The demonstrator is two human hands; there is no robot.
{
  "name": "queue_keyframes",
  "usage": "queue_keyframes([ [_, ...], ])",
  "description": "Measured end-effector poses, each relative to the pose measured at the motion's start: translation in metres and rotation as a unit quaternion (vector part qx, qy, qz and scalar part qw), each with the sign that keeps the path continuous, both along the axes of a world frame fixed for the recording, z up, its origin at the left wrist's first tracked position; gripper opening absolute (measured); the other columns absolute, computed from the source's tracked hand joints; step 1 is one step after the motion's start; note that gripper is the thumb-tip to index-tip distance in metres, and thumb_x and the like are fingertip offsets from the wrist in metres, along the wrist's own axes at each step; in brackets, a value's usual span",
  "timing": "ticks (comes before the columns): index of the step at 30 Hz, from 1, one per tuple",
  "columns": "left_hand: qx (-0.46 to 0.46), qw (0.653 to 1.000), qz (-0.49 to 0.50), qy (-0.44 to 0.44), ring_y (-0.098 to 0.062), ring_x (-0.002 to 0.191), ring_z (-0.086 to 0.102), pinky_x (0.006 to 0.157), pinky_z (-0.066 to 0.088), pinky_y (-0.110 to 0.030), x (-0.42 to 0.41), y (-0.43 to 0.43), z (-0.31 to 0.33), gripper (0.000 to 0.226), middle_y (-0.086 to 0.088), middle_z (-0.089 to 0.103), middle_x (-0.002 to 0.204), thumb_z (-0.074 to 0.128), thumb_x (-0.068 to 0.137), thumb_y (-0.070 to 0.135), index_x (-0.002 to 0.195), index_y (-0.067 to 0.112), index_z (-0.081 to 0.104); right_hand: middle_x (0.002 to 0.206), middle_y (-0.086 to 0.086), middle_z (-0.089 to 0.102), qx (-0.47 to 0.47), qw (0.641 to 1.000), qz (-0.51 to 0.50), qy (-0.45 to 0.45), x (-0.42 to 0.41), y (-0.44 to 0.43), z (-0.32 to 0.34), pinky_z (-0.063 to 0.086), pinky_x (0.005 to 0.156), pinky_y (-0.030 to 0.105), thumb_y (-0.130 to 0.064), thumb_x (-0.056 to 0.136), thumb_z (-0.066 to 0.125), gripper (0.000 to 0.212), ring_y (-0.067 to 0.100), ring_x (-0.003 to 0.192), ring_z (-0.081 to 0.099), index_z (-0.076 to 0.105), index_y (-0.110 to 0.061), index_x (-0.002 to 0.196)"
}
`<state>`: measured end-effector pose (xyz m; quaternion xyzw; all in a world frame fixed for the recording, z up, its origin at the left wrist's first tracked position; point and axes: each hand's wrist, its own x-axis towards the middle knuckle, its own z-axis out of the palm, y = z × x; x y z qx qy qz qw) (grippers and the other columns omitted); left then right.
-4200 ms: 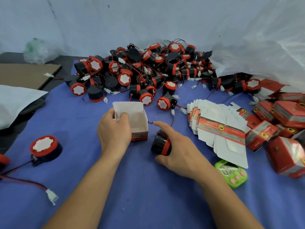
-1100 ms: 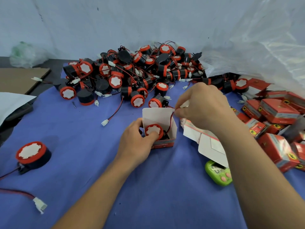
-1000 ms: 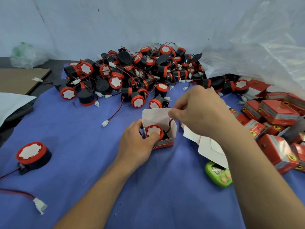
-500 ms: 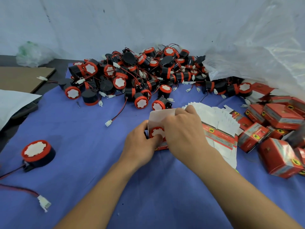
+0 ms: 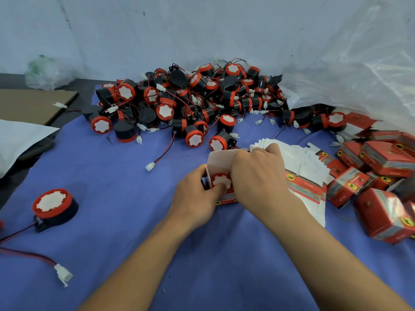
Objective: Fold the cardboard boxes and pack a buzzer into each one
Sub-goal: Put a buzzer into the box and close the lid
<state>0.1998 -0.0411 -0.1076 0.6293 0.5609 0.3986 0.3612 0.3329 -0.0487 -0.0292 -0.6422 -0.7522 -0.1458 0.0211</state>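
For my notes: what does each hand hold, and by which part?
The left hand grips the open box at its near left side, thumb on the buzzer inside. The right hand covers the box's right side; its hold is hidden.

The left hand (image 5: 197,194) holds a small open box (image 5: 219,157) on the blue cloth (image 5: 112,176), thumb on the red buzzer (image 5: 221,179) inside. The right hand (image 5: 258,176) covers the box's right side, fingers bent; what they hold is hidden. A big pile of buzzers (image 5: 179,104) lies behind, with flat boxes (image 5: 301,167) just to the right.
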Motion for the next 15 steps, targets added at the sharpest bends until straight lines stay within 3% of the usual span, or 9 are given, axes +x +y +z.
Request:
queue_keyframes([
  [5, 0.005, 1.000, 0.003, 0.016, 0.001, 0.083, 0.061, 0.059, 0.042, -0.015, 0.002, -0.001, 0.001, 0.008, 0.019, 0.068, 0.087, 0.068, 0.090, 0.035, 0.094, 0.041, 0.064, 0.064, -0.004, 0.029, -0.011, 0.999, -0.043, 0.021, 0.000, 0.000, -0.002, 0.027, 0.087, 0.040, -0.016, 0.080, 0.052, 0.017, 0.023, 0.080, 0.036, 0.036, -0.021, 0.073],
  [8, 0.012, 1.000, 0.001, 0.021, -0.002, 0.083, 0.060, 0.060, 0.044, -0.016, 0.003, 0.000, 0.001, 0.007, 0.016, 0.068, 0.087, 0.067, 0.089, 0.034, 0.092, 0.039, 0.064, 0.066, -0.003, 0.038, -0.020, 0.998, -0.062, 0.019, 0.001, -0.004, -0.005, 0.027, 0.087, 0.040, -0.016, 0.080, 0.052, 0.024, 0.026, 0.090, 0.044, 0.033, -0.022, 0.067],
  [11, 0.011, 1.000, 0.004, 0.020, -0.005, 0.083, 0.062, 0.068, 0.051, -0.029, 0.004, 0.000, 0.001, 0.006, 0.014, 0.069, 0.090, 0.068, 0.090, 0.035, 0.095, 0.037, 0.065, 0.077, -0.001, 0.056, -0.029, 0.998, 0.000, -0.050, 0.003, -0.001, -0.004, 0.028, 0.093, 0.040, -0.019, 0.088, 0.050, 0.027, 0.026, 0.100, 0.051, 0.035, -0.022, 0.066],
  [15, 0.012, 1.000, 0.002, 0.017, -0.003, 0.081, 0.059, 0.063, 0.044, -0.025, 0.004, -0.002, 0.000, 0.007, 0.013, 0.068, 0.088, 0.067, 0.088, 0.034, 0.094, 0.036, 0.065, 0.073, -0.008, 0.038, -0.123, 0.974, 0.087, -0.167, 0.014, 0.009, 0.013, 0.023, 0.086, 0.037, -0.022, 0.094, 0.049, 0.034, 0.025, 0.098, 0.043, 0.034, -0.025, 0.065],
])
